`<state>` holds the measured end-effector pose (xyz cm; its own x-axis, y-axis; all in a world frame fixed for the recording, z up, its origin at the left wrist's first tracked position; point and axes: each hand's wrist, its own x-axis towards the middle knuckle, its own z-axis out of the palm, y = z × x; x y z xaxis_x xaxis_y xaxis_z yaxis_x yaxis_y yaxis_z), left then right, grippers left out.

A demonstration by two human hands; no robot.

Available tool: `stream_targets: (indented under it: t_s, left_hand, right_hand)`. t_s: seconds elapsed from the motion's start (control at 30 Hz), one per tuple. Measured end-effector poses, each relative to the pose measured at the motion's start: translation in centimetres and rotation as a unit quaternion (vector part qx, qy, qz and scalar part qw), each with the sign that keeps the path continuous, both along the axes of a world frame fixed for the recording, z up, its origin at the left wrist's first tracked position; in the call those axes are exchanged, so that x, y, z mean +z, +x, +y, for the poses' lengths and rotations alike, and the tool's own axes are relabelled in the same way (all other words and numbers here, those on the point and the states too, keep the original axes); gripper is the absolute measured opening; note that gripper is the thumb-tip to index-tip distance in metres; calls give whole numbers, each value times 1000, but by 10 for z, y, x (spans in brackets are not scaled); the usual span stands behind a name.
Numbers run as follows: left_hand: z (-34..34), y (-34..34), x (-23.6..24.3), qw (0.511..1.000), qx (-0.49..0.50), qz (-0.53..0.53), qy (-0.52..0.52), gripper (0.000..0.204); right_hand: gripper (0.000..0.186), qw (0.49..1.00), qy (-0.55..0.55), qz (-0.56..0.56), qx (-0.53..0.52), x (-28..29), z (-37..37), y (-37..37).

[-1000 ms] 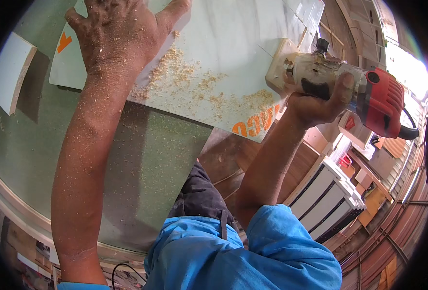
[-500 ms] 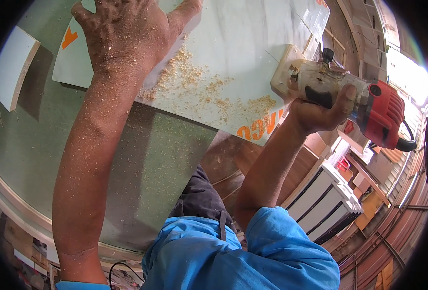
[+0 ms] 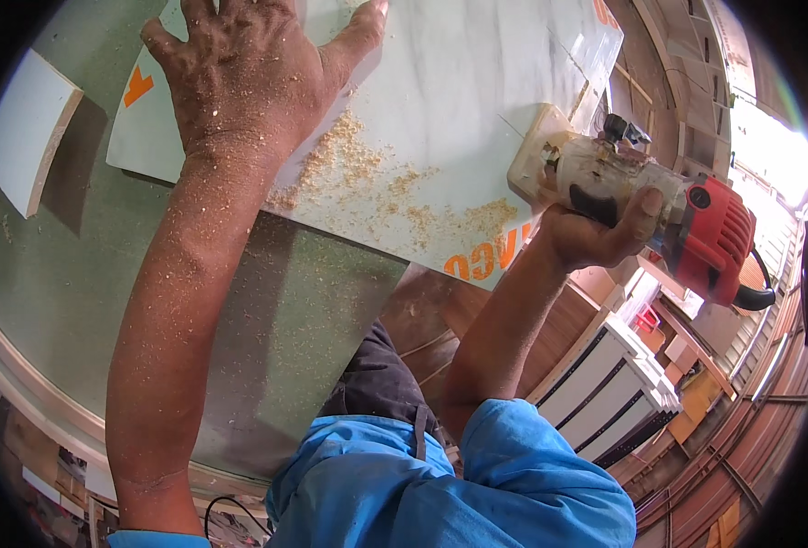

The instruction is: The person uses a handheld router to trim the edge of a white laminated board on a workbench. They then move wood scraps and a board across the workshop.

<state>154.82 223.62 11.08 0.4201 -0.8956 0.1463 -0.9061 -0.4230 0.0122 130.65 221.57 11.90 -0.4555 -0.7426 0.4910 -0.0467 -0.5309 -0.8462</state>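
My right hand [image 3: 605, 228] is wrapped round a red and clear-bodied trim router [image 3: 669, 205]. The router's pale base plate [image 3: 534, 151] sits at the right edge of a white, marble-patterned board [image 3: 440, 119] with orange lettering; its bit is hidden. My left hand [image 3: 249, 78] lies spread, palm down, on the board's far left part, fingertips cut off by the top of the picture. Sawdust [image 3: 349, 164] is heaped and scattered beside it over the board, and specks of it cling to my left hand and forearm.
The board rests on a dusty green worktop [image 3: 285, 347], overhanging its right side. A white offcut [image 3: 28, 137] lies at the left. White drawer-like panels [image 3: 605, 388] with black strips stand on the right, near long brown metal lengths [image 3: 724, 457].
The router and my right hand have shifted slightly down in the picture, as have the board's near edge and lettering. My left hand stays flat on the board.
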Motion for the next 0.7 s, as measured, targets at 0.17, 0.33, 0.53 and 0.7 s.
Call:
stream_targets:
  t_s: [0.17,0.33,0.53,0.7]
  left_hand:
    - [-1,-1,2,999,1,-22,38,86]
    - [-1,0,0,998,-11,-49,42,86]
    - [-1,-1,5,998,-12,-25,49,86]
    - [-3,-3,0,999,-16,-27,43,86]
  right_hand:
    - [61,1000,-7,22,-9,-5,-1,-4]
    - [59,999,0,30,-12,0,-3,2]
    - [53,998,-43,34,-8,-3,-38,-7]
    - [54,999,-2,-3,-32,-5,-62,-11]
